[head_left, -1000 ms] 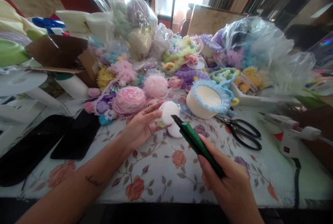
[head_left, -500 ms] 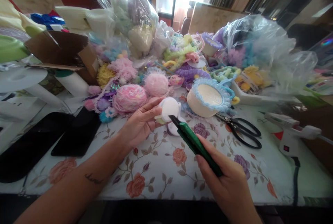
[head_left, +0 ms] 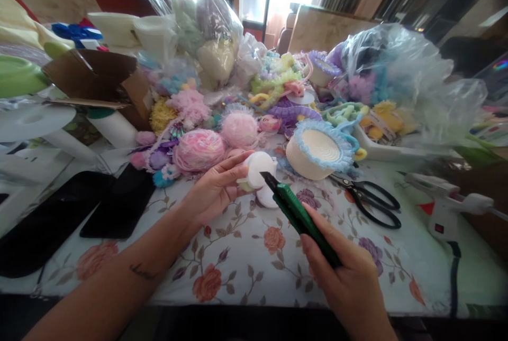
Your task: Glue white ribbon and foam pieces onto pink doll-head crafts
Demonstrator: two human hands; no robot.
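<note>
Gripping a green knife [head_left: 302, 218] near the tabletop's [head_left: 246, 267] near edge, my right hand [head_left: 345, 283] has its fingers wrapped tight round the handle, the tip touching a white disc [head_left: 259, 167]. My left hand [head_left: 216, 190] pinches that disc between thumb and fingers, just above a second white disc [head_left: 266, 198] lying on the cloth. Right of these lie scissors [head_left: 371, 201] and a glue gun [head_left: 444, 198]. Farther off sit a blue-trimmed basket [head_left: 317, 150] and pink yarn [head_left: 198, 149].

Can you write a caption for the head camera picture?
Left hand holds a white foam ball; right hand points a green cutter at it.
</note>
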